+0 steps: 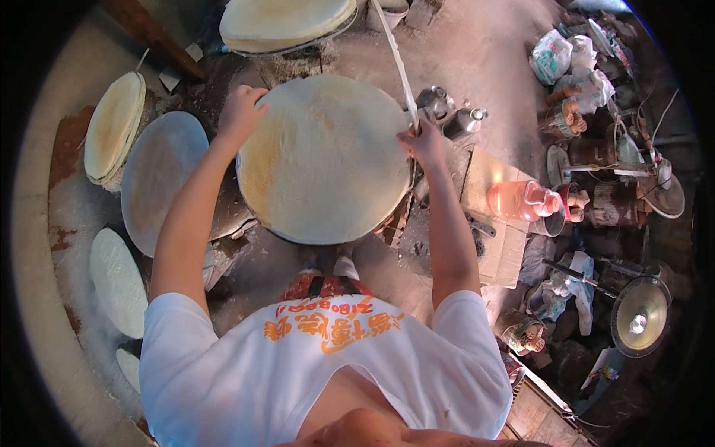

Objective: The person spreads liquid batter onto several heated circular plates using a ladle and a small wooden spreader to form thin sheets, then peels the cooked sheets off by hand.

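A large round disc (320,160) with a cream, yellow-stained top and a dark lower edge lies before me on a support mostly hidden beneath it. My left hand (240,115) is at its far left rim, with the thumb and fingers apart and the fingertips at the edge. At the right rim, my right hand (424,143) is closed around the near end of a long, thin, pale stick (396,59). The stick slants away from me, beyond the disc's far right side. Whether the right fingers also touch the disc, I cannot tell.
Another cream disc (287,22) sits beyond. Several more lean at the left, including a greyish one (164,167). Right of my right hand are metal bottles (465,121) and cardboard (488,257) bearing a pink-liquid jug (514,201). Bags (553,58) and tools clutter the far right.
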{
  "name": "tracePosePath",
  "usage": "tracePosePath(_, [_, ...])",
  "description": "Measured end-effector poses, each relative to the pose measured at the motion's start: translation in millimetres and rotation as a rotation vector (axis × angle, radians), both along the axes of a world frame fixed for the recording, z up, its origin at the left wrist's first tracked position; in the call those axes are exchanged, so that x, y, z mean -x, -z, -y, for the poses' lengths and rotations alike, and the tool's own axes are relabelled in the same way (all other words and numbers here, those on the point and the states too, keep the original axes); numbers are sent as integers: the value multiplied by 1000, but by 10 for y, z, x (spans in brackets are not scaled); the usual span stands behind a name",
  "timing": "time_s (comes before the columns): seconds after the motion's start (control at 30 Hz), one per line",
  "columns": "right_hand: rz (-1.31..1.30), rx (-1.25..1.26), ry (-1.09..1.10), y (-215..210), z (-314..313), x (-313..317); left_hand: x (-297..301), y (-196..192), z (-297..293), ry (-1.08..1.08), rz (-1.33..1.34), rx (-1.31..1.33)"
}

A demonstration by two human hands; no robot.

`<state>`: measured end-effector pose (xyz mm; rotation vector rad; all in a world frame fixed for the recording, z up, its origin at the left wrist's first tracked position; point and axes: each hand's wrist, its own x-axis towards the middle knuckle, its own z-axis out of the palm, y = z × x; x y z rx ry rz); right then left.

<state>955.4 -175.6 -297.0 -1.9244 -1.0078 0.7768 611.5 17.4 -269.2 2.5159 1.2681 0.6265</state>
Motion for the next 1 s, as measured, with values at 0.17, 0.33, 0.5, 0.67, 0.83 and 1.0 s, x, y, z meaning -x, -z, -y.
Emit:
tracePosePath(0.17, [112, 17, 20, 217, 47, -21, 329, -128, 1620, 484, 49, 41])
tracePosePath(0.33, [295, -6, 137, 106, 152, 103, 503, 304, 2244, 677, -50, -80])
tracePosePath(0.5, [-23, -380, 703, 234, 1148, 510, 540, 446, 2262, 620, -3, -141])
tracePosePath(0.67, [-926, -988, 1088, 543, 2115, 1653, 400, 465, 2231, 638, 23, -198])
tracePosePath(0.83, [-1237, -1059, 1416, 804, 1859, 1916, 313, 339, 2332, 690, 51, -174])
tracePosePath(1.0, [-1252, -1118, 1392, 791, 1705, 2025, 286, 371, 2316, 605, 3, -210])
